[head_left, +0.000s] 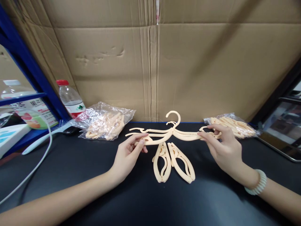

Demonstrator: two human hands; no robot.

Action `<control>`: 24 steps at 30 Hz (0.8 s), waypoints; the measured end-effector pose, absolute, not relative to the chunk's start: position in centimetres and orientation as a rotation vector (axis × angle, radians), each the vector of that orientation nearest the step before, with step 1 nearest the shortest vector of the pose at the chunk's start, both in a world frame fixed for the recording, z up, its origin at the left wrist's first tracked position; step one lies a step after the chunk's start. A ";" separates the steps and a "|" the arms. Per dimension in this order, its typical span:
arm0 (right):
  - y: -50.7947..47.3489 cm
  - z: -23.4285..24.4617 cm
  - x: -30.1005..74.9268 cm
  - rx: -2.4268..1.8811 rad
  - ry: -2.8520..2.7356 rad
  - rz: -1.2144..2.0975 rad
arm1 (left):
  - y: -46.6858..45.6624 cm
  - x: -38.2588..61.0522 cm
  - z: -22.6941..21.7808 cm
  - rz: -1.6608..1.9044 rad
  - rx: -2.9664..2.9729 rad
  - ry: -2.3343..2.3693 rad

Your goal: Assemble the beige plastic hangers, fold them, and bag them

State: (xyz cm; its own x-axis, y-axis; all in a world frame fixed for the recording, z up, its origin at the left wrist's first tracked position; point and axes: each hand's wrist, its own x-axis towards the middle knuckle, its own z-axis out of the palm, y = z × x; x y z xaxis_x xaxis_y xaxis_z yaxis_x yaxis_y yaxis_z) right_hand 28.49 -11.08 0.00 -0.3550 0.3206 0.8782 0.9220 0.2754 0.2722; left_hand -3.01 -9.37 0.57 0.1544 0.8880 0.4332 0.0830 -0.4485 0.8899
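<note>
An unfolded cream plastic folding hanger [160, 140] is spread between my hands, its hook pointing away from me. My left hand [130, 153] pinches the left arm end between thumb and fingers. At the other end, my right hand [222, 147] grips the right arm near its notch. A second unfolded hanger [155, 130] seems to lie just behind the held one; whether they touch I cannot tell. Nearer to me, two folded hangers, a left one [155, 166] and a right one [180, 166], rest side by side on the black table.
Plastic bags of cream hangers lie at the back left [105, 124] and back right [235, 125]. A red-capped bottle [70, 99], a white cable [44, 157] and a light blue handle [44, 138] are on the left. Cardboard [105, 62] walls off the back. A dark glass-topped device [284, 125] stands right.
</note>
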 end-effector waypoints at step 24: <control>-11.3 0.7 27.9 -0.969 -1.889 -0.318 | -9.4 -2.9 0.8 1.393 1.622 0.978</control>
